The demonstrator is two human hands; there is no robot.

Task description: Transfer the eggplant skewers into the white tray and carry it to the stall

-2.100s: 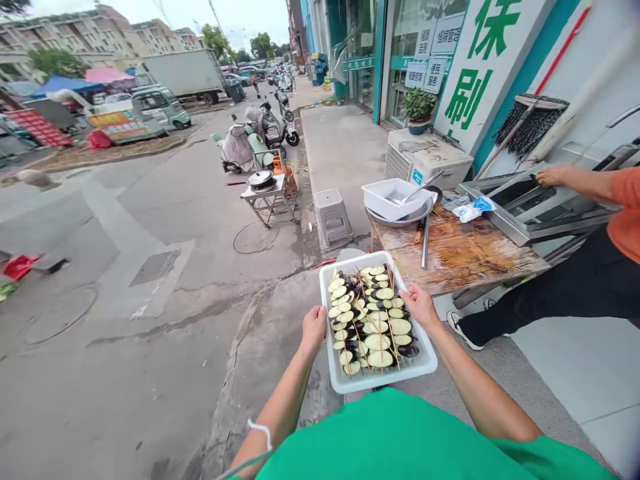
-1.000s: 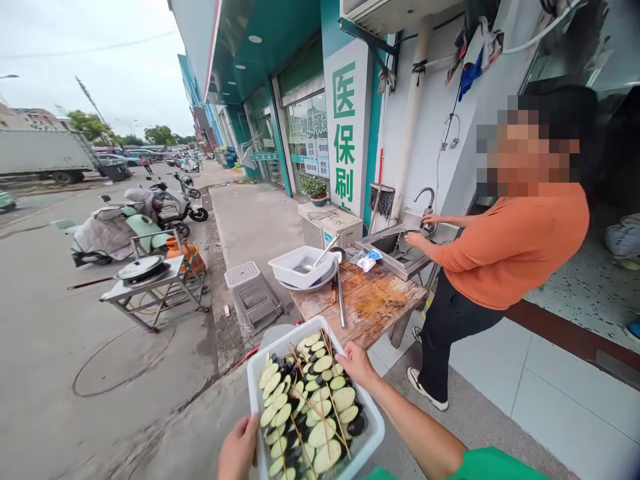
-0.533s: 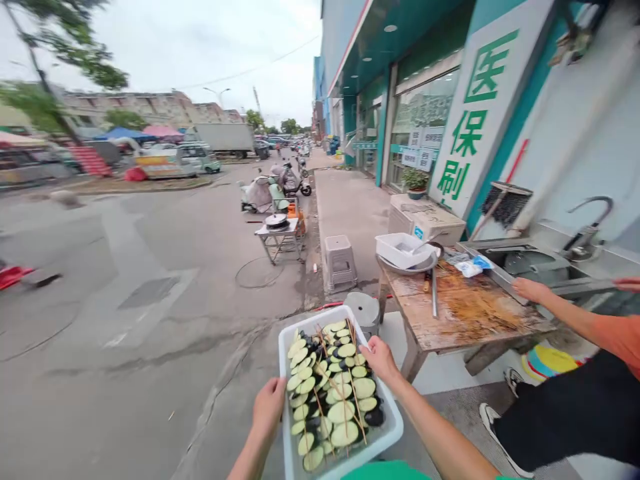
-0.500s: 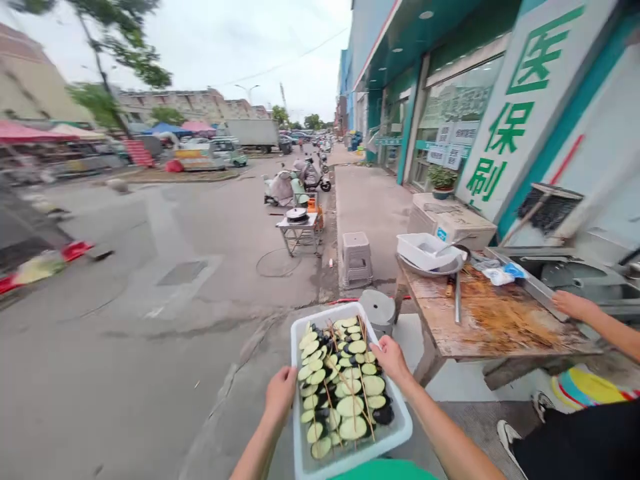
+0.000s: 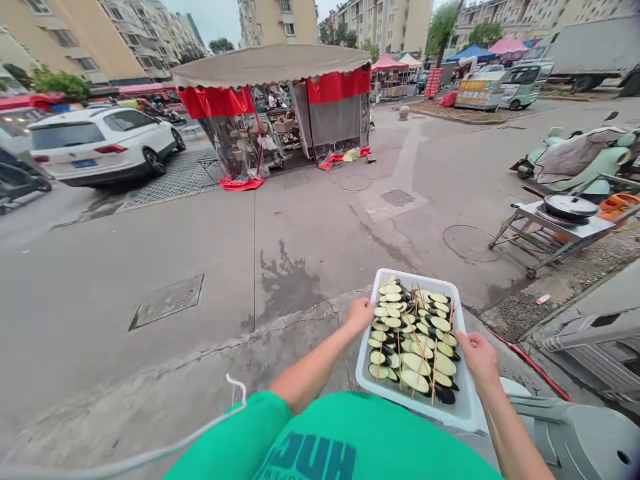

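Between my hands is a white plastic tray (image 5: 373, 379) full of skewered eggplant slices (image 5: 415, 363), pale green with dark skin, on thin wooden sticks. My left hand (image 5: 361, 315) is closed on the tray's left rim, its knuckles toward the street. On the opposite side my right hand (image 5: 479, 357) grips the right rim, thumb over the edge and the other fingers partly hidden. The tray is held in front of my green shirt, above the pavement.
To the right stands a metal cart (image 5: 555, 227) with a covered pan (image 5: 570, 207) on it. A grey plastic stool (image 5: 585, 427) is close by at lower right. Farther off are a covered scooter (image 5: 580, 160), a tented stall (image 5: 280, 113) and a white car (image 5: 105, 140).
My view has swung left toward the street and the stall. The wooden table and the other person's hand have left the picture. Both hands still hold the tray.
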